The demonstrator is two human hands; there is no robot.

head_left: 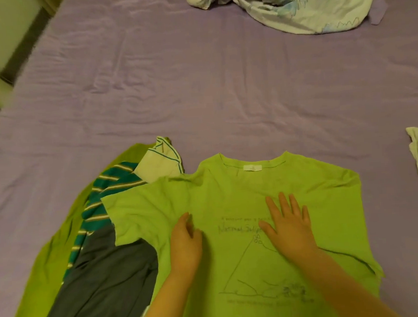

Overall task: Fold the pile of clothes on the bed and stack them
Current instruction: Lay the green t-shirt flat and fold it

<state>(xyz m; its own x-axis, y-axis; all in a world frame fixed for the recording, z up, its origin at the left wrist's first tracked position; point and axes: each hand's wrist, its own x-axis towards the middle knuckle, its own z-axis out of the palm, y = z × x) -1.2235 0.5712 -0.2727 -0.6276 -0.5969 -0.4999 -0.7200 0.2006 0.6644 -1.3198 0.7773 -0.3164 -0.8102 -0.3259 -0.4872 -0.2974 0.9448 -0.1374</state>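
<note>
A: We've got the green tee [230, 194] spread face up at the bed's [198, 84] near edge, both hands flat on it, gripping nothing.

B: Smoothing step, then. Next we fold a sleeve inward; the unfolded pile [98, 252] waits just left.

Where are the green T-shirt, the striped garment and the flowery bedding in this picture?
green T-shirt [229, 186]: head view, on its chest below the collar.
striped garment [102, 200]: head view, on its teal and white stripes.
flowery bedding [303, 5]: head view, on the crumpled middle.
</note>
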